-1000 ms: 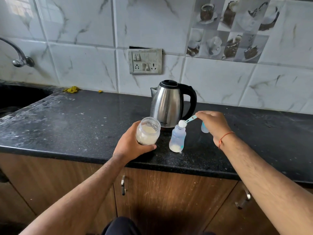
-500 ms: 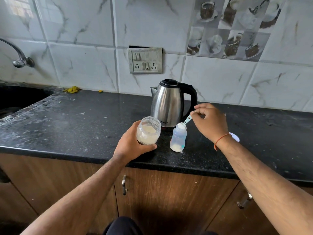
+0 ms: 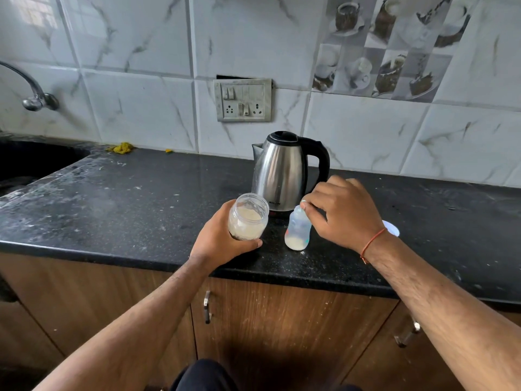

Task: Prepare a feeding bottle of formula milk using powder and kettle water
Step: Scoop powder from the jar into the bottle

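Observation:
A small clear feeding bottle (image 3: 297, 232) stands open on the black counter (image 3: 127, 210), with pale powder at its bottom. My right hand (image 3: 345, 214) hovers over its mouth, fingers pinching a light blue scoop of which only a tip shows at the bottle's rim. My left hand (image 3: 218, 239) grips an open clear jar (image 3: 248, 217) of cream powder, tilted toward me, just left of the bottle. A steel kettle (image 3: 282, 172) with a black handle and lid stands right behind them.
A white round lid (image 3: 392, 227) lies on the counter, partly hidden behind my right wrist. A sink (image 3: 31, 162) and tap (image 3: 33, 91) are at the far left. A socket plate (image 3: 244, 100) is on the tiled wall. Wooden cabinet doors (image 3: 282, 320) are below.
My right hand has tipped the scoop down from level above the bottle into its mouth and now covers it. The jar in my left hand has stayed put.

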